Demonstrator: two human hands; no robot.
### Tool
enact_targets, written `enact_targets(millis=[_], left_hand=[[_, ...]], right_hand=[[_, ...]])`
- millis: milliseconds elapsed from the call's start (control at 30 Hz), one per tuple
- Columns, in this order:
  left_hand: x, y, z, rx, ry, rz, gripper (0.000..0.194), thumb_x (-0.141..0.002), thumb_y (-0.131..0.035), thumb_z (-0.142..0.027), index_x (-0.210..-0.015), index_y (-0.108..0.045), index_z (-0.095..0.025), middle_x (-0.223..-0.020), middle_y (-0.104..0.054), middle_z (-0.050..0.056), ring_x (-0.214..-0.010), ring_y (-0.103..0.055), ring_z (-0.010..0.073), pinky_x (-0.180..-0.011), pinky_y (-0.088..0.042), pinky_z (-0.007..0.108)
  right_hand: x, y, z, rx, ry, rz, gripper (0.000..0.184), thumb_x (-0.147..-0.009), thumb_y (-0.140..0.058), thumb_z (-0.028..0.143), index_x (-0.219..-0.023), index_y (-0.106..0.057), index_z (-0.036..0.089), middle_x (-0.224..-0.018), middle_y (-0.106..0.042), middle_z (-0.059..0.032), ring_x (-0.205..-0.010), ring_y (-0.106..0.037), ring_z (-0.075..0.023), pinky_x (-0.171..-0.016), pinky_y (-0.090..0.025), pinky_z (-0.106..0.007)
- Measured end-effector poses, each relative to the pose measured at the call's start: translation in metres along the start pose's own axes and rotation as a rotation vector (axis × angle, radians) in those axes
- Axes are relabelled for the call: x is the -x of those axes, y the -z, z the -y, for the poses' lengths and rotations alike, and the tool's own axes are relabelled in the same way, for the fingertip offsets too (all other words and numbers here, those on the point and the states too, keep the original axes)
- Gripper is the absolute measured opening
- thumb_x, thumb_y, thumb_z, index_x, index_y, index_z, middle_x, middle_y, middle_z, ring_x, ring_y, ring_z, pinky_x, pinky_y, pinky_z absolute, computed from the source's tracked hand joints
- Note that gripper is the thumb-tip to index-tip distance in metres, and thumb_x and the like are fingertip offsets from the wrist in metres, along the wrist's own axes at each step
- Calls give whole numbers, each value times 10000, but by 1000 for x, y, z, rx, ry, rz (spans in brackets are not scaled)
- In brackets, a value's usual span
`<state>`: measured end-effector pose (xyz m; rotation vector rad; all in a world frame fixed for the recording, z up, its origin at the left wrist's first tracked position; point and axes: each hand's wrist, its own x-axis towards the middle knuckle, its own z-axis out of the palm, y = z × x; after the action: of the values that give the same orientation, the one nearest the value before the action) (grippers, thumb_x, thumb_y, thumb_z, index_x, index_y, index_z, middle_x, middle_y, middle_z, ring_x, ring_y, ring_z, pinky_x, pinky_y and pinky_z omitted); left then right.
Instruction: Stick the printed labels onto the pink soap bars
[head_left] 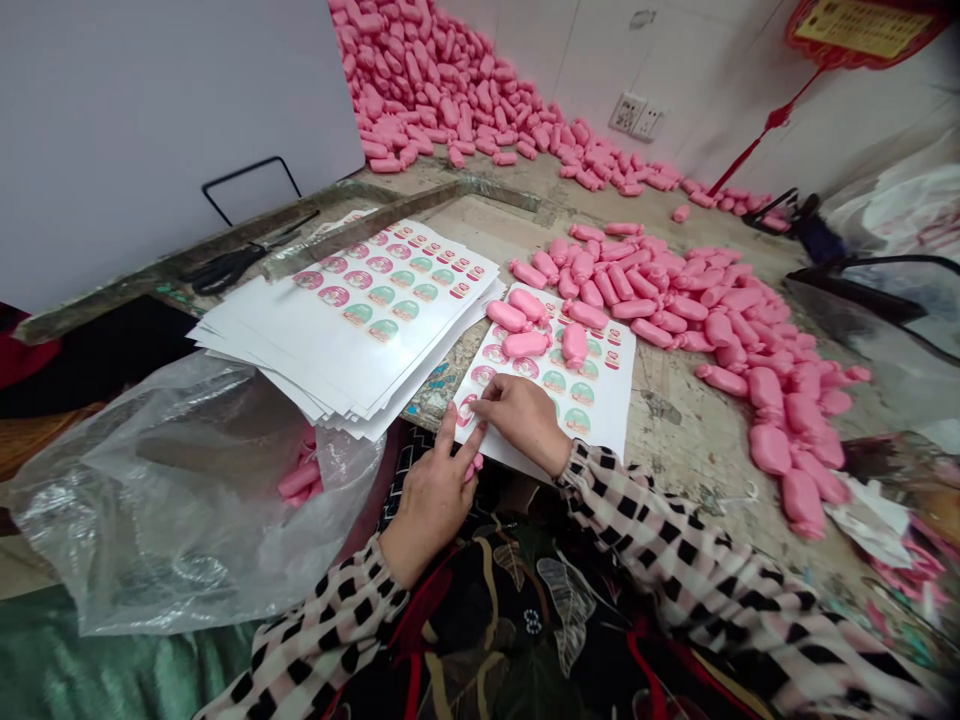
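Observation:
My left hand (433, 492) is at the near table edge, closed round a small pink packet (473, 467) whose end peeks out under the fingers, index finger raised. My right hand (523, 414) rests on a sticker sheet (600, 398) and pinches at a round sticker at the sheet's near-left corner. Several pink packets (525, 343) lie on the far part of that sheet. Both sleeves are black-and-white check.
A stack of sticker sheets (352, 330) lies left, scissors (232, 265) behind it. Loose pink packets (720, 320) spread right; a big heap (450, 90) lines the wall. A clear plastic bag (180, 490) holding a few packets hangs at the left. A grey board (150, 110) stands behind.

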<state>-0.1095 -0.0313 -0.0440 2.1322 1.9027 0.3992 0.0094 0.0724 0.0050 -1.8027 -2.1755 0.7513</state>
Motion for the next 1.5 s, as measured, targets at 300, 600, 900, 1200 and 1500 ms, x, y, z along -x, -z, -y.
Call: enact_targets(millis=[300,600,900,1200,1500], left_hand=[[1,-5,2,47,44,14,544,-882,-426,-256,-1403,-304,-350,-1535,5,112,-1007,-602,274,-794,-513,426],[12,16,15,383,-21,-159,501,-865,-491,-295,-1356,-394,-284,-1506,-169,89,-1310,-328,287,-999,-386,418],[-30,63,-6,1894,539,98,379,-824,-493,-536,-982,-530,-194,-674,-546,-7,-528,-529,104,-485,-442,225],[-55,53,-21,2111,583,439,415,-882,-396,-511,-925,-576,-140,-631,-549,13,-498,-547,109,-437,-463,226],[-53,53,-23,2101,538,476,370,-897,-389,-466,-829,-579,-156,-603,-550,7,-461,-540,113,-400,-430,218]], right_hand=[[-8,20,9,-84,48,31,215,-716,-622,428,-685,-616,215,-675,-640,21,-637,-541,-134,-551,-314,-250],[-1,24,-34,-238,22,-48,240,-720,-628,440,-693,-604,202,-677,-612,18,-620,-519,-124,-583,-350,-251],[18,29,-17,-879,169,-51,257,-700,-693,389,-674,-541,183,-642,-520,39,-573,-450,-87,-571,-385,-237],[43,41,-12,-850,281,106,199,-714,-703,318,-658,-563,188,-683,-618,7,-969,-614,-195,-809,-465,-311],[45,37,-21,-675,322,63,210,-723,-697,367,-684,-586,193,-784,-674,-19,-959,-623,-208,-803,-469,-329]])
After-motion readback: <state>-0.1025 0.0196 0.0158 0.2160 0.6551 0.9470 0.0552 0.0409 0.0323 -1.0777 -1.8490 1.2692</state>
